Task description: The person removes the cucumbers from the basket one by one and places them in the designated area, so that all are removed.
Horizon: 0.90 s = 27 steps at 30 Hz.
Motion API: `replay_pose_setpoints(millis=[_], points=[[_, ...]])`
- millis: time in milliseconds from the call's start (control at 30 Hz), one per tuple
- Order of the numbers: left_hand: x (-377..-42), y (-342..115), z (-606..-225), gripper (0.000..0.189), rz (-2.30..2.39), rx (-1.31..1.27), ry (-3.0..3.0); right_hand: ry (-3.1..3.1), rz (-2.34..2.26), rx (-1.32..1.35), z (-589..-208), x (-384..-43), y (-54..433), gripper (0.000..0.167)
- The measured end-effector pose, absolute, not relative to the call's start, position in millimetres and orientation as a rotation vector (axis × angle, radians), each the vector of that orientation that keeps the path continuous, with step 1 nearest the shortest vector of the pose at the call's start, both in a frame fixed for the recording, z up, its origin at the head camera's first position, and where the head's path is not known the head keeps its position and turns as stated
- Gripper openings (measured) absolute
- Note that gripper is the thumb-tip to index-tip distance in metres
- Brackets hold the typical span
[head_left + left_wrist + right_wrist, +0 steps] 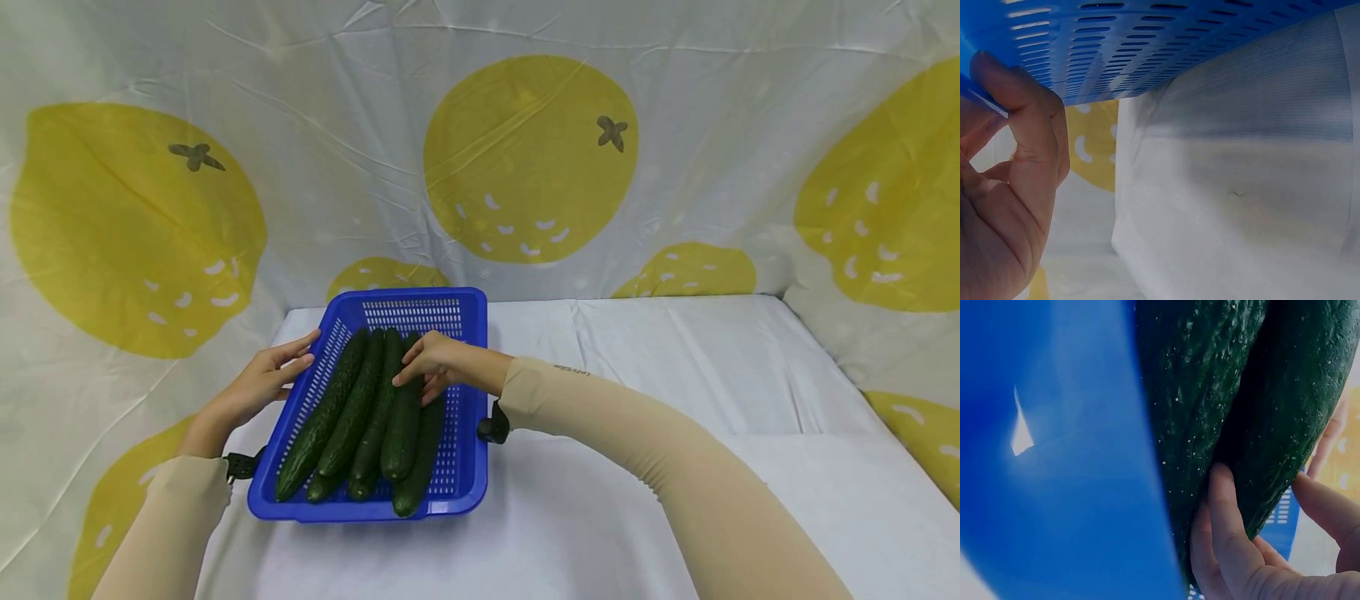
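Note:
A blue plastic basket (408,293) with slotted walls holds several dark green cucumbers (324,429), lying lengthwise side by side and partly stacked. On the left side, my left hand (258,383) grips the basket's rim, its fingers curled over the edge in the left wrist view. Inside the basket, my right hand (438,362) holds a cucumber (401,442) on the right of the pile, thumb on one side and fingers on the other. In the right wrist view, those fingers (1225,506) reach between it and a neighbouring cucumber (1191,394). Another cucumber (420,475) lies below it.
The basket is over a white-covered table (660,358). Behind it hangs a white cloth (337,150) printed with large yellow fruits. Dark wrist straps (242,467) and beige sleeves (600,408) show on both arms.

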State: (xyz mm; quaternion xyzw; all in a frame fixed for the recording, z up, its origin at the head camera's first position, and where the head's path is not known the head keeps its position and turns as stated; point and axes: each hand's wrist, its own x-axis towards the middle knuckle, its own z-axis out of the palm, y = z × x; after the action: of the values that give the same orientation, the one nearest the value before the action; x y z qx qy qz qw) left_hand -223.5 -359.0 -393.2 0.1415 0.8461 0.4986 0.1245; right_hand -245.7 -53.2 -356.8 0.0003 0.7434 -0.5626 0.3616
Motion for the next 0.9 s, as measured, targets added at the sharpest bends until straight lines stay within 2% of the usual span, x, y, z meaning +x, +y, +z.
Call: replay_pose_setpoints(millis=[900], points=[[-221,-357,-389,0.059,1.491,0.423,2.427,1.821,-1.532,-0.024,-351,-249,-40,0.060]])
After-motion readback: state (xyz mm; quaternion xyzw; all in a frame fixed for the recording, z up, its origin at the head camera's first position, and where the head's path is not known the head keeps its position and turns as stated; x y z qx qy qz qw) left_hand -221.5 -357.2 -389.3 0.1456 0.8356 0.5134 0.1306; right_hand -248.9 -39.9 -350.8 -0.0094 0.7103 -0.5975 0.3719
